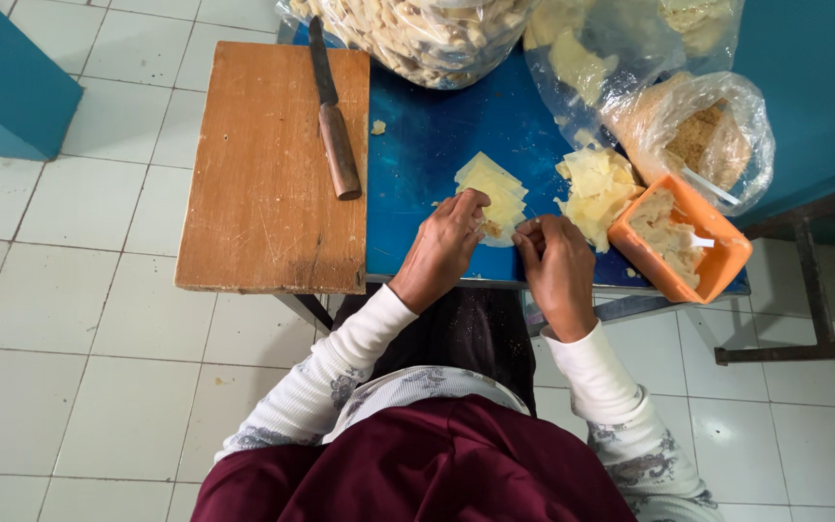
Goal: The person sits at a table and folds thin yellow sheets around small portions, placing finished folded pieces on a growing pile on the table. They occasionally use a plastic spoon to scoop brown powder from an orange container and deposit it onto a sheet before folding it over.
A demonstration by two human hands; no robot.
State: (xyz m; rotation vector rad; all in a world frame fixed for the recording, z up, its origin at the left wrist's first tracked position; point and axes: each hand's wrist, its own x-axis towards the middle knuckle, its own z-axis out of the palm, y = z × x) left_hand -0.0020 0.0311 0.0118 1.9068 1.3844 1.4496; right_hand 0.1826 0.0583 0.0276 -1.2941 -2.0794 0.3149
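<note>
My left hand [445,244] and my right hand [555,263] meet at the front of the blue table [427,145], fingertips pinched on a thin pale yellow wrapper [498,229] with some filling in it. Just beyond the fingers lies a fanned stack of square wrappers [491,184]. To the right sits a looser pile of wrappers [593,188]. An orange tub [717,242] of pale filling with a white spoon [700,239] stands at the table's right front corner, close to my right hand.
A wooden cutting board [268,174] covers the table's left part, a wood-handled knife [332,116] lying on it. Clear plastic bags of pale pieces [427,34], wrappers [582,58] and brown crumbs [703,135] stand at the back. White tiled floor surrounds the table.
</note>
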